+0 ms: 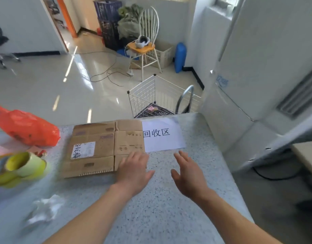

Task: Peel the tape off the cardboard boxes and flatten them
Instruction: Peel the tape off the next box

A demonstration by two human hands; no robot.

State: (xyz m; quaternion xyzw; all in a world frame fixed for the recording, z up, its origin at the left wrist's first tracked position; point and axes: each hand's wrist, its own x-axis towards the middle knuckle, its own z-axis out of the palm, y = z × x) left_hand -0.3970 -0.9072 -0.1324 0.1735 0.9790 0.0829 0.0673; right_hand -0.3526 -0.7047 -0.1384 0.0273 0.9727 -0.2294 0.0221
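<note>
One flattened cardboard box point(99, 148) lies on the speckled surface point(169, 208) at centre-left of the frame, its long axis running left to right, its right end touching or slightly overlapping a white paper sign point(162, 134). The left hand point(134, 171) rests with straight, spread fingers on the lower right corner of the box, pressing and grasping nothing; the right hand point(188, 175) hovers just right of it over bare surface, fingers relaxed and released, holding nothing. From both hands the box lies up and to the left, so the left hand is plainly the nearer, already touching, while the right is apart from the cardboard and closer to the sign. The sign reads 回收区 in large black characters. A white shipping label point(83, 150) on the box carries handwritten strokes and fine print too small to read; the printed marks and symbols on the cardboard panels are also illegible. At the left edge sit an orange plastic bag point(26, 127), rolls of yellow tape point(23, 166) and, lower down, a crumpled white wad point(44, 210). I judge this box done and laid at the recycling spot; whether tape remains on it cannot be told.
</note>
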